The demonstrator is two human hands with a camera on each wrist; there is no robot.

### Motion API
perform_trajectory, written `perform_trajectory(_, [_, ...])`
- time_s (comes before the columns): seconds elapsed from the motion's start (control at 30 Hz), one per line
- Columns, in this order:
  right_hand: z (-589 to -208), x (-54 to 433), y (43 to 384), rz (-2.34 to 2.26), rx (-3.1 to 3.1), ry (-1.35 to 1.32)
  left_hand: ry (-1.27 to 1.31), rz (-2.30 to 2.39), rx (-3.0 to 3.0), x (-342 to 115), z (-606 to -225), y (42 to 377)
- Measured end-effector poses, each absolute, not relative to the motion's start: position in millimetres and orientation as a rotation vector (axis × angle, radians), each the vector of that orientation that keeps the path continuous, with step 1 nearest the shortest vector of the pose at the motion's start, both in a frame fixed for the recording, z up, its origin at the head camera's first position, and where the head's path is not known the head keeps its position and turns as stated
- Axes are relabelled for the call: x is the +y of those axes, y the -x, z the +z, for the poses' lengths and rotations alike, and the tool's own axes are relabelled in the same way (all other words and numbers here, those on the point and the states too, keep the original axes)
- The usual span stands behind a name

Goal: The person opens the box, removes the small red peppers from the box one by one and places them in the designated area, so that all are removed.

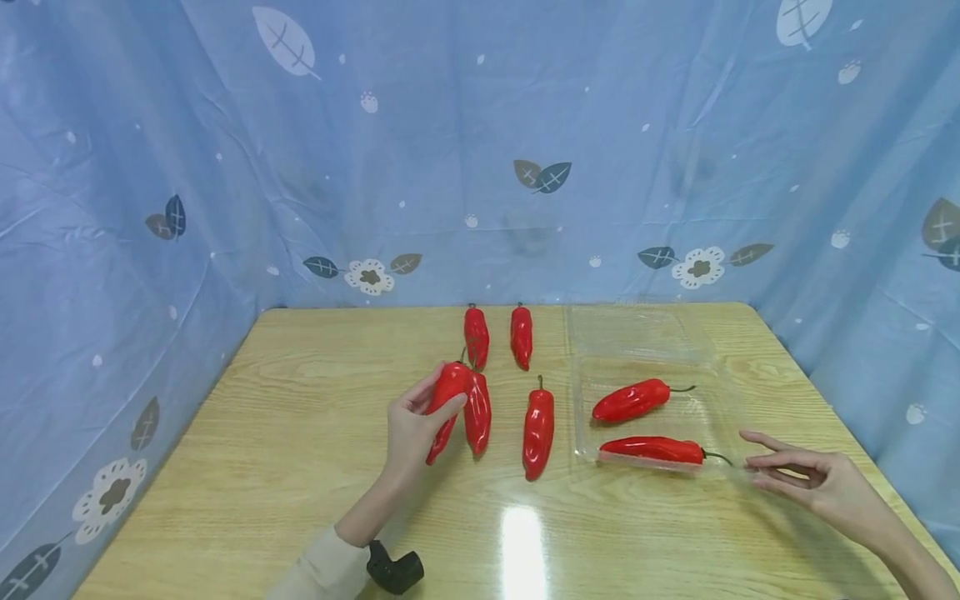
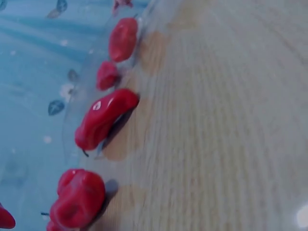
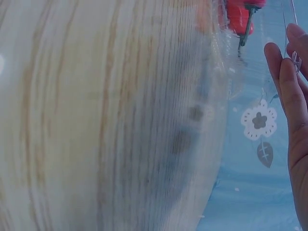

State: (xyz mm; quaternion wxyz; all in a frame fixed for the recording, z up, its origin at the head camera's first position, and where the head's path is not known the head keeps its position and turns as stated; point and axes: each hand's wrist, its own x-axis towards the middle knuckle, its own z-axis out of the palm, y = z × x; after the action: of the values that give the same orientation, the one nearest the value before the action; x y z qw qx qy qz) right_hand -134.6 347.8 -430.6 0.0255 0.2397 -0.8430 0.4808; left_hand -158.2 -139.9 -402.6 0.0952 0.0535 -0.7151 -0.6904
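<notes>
Red pepper [image 1: 450, 382] is left of the clear container [image 1: 697, 418], gripped by the left hand [image 1: 411, 427]. Right hand [image 1: 821, 485] pinches the container's right edge. Two more peppers [image 1: 632, 402] lie inside the container; four loose peppers [image 1: 537, 433] left of it. Wooden worktop [image 1: 300, 433] underneath, blue curtain [image 1: 450, 125] behind the container.

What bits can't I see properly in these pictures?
Head view: part of the held red pepper, hidden by the left hand.
Left wrist view: most of the bottom-left red pepper, cut off by the left edge.
Right wrist view: part of the right hand, cut off by the right edge.
</notes>
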Motion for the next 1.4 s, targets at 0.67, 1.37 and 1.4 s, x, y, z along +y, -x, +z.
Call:
perform_trajectory(0.67, [-430.8,348.8,133.1,1.527,-2.574,-0.784,-0.538,-2.061,-1.967,-160.4,-415.3,201.2])
perform_trajectory(1.37, [-433.1,348.8,135.8,1.541,-2.580,-0.792,-0.474,-1.988,-1.988,-175.4,-435.3,249.5])
perform_trajectory(1.4, [-433.2,349.1,135.9,1.533,-2.585,-0.798,-0.470,-1.978,-1.991,-176.5,-435.9,252.2])
